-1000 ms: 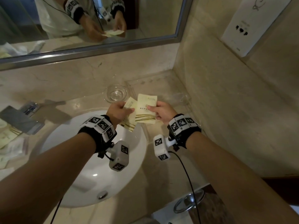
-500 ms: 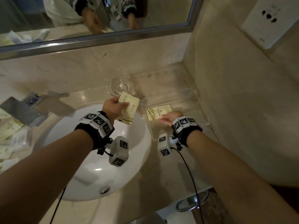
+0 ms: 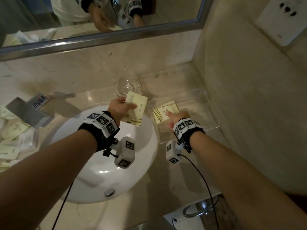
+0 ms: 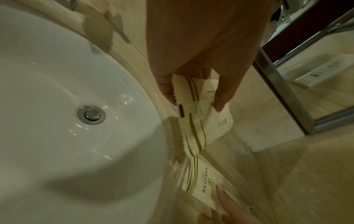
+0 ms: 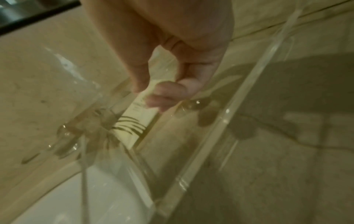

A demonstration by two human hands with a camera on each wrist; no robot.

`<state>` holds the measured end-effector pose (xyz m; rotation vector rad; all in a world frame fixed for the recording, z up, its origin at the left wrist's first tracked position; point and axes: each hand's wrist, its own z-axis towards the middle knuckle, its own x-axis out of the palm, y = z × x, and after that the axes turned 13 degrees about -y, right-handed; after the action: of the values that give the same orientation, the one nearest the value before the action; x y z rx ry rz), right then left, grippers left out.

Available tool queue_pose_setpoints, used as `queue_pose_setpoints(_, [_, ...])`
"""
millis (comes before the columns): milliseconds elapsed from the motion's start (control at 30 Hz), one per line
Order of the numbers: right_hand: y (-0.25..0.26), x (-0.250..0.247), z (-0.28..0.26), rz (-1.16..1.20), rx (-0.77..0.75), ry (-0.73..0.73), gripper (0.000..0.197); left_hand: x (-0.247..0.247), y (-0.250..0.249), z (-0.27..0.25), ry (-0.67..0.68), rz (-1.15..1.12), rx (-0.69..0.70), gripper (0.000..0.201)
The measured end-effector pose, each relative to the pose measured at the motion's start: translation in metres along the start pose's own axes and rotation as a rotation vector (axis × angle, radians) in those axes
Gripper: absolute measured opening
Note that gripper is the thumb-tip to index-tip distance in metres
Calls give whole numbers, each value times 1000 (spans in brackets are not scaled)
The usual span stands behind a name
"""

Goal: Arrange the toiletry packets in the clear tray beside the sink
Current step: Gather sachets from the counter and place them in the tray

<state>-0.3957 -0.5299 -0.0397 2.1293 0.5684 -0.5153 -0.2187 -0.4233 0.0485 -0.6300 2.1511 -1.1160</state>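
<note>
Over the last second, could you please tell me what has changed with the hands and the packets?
The right hand took one packet away from the left hand, moving right and down into the clear tray, where its fingers now hold it low against the tray floor. The left hand still grips the other packets above the sink edge.

Beige marble desk (image 3: pixel 99 218) w/ white sink (image 3: pixel 103 176), centre-bottom. Metal-framed mirror (image 3: pixel 99 39) across top. Marble wall (image 3: pixel 249 97) right; white socket plate (image 3: pixel 280 19) upper right. Dim, warm light.
</note>
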Motion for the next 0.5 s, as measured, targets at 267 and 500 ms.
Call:
queue_pose_setpoints(267, [25,-42,-28,225,-117,127,37,25,-24,-23,124,39,79,26])
queue_pose_setpoints(500, [37,-73,-47,433,-276,463,8,44,-30,-42,257,156,163,32])
